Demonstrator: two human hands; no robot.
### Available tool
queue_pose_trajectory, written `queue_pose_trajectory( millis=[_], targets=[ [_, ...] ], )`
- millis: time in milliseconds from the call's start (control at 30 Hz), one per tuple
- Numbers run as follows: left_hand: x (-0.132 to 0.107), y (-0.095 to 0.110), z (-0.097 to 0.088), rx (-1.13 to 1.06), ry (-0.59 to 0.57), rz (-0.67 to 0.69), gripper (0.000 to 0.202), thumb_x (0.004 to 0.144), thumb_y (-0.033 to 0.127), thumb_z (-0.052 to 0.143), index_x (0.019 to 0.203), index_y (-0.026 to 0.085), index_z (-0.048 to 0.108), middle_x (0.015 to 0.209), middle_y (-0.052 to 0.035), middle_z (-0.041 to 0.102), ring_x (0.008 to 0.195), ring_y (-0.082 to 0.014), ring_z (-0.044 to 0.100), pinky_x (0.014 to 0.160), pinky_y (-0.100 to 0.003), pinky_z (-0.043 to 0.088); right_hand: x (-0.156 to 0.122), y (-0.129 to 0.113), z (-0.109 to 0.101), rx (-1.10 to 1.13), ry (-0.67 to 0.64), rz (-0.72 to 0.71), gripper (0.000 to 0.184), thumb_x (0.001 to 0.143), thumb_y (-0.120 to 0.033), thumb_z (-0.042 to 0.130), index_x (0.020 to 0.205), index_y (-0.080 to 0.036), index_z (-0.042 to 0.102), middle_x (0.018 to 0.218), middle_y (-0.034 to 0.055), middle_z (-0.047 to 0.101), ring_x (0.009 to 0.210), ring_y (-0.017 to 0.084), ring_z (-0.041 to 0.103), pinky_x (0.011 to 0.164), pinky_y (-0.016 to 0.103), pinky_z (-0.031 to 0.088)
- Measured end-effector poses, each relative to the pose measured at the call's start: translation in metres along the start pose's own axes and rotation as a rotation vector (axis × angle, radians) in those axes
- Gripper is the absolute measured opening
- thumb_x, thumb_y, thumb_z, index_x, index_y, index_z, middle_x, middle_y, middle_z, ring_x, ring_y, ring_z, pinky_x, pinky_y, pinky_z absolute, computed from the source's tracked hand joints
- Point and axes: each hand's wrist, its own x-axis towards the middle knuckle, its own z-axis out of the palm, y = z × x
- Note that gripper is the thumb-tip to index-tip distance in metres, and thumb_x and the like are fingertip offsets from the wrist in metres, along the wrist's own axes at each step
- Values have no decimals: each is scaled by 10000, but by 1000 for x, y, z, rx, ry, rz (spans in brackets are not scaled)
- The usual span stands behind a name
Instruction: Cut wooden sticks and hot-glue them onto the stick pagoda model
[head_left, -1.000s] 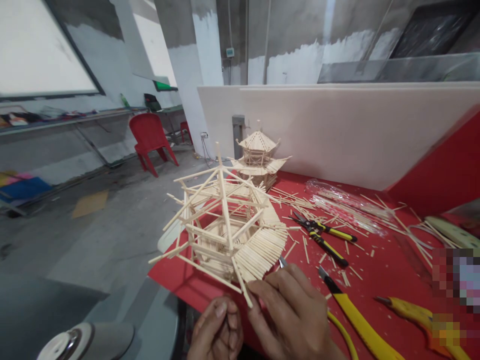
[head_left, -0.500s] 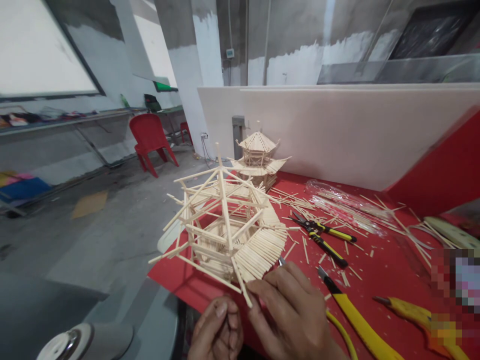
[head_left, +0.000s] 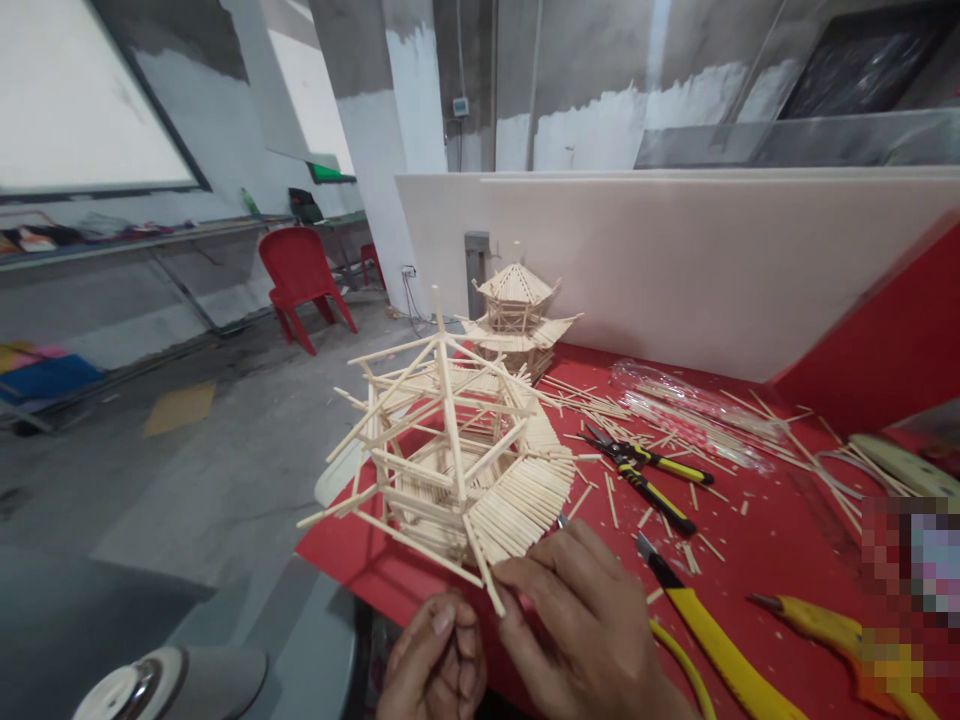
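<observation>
In front of me on the red tabletop stands a partly roofed pavilion model [head_left: 523, 500] made of thin wooden sticks. One lower roof panel has close-laid sticks; the upper roof is bare rafters. My right hand [head_left: 589, 625] is closed at the near corner, its thumb and index finger around the end of the projecting corner stick [head_left: 484, 565]. My left hand [head_left: 435, 655] is curled just below and left of that corner, thumb against the fingers. Anything inside it is hidden.
A second stick pavilion [head_left: 517, 290] stands behind. To the right lie pliers [head_left: 637, 475], a yellow utility knife [head_left: 712, 640], a glue gun [head_left: 821, 630], loose sticks and a plastic bag [head_left: 697, 410] of sticks. A lidded cup [head_left: 172, 680] stands at lower left.
Almost nothing differs. My right hand has shifted very slightly at the corner; the model and my left hand stay where they were.
</observation>
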Motion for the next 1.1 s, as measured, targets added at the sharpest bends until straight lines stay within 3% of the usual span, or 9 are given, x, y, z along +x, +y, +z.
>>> queue_pose_trajectory(
  millis=[733, 1100],
  targets=[
    [3, -2, -6, -1, 1, -7, 321, 638, 400, 873, 697, 152, 678, 581, 14, 569, 446, -73, 473, 399, -187, 308, -1, 1, 1, -12, 10, 16, 119, 858, -73, 597, 908, -170, 646, 700, 20, 579, 650, 154, 496, 612, 312, 370],
    [3, -1, -7, 26, -21, 12, 321, 646, 409, 862, 712, 143, 696, 576, 13, 550, 437, -71, 461, 385, -186, 306, -4, 2, 1, -45, 94, 22, 210, 818, -54, 639, 996, -167, 629, 759, 37, 633, 690, 164, 562, 624, 305, 460]
  ],
)
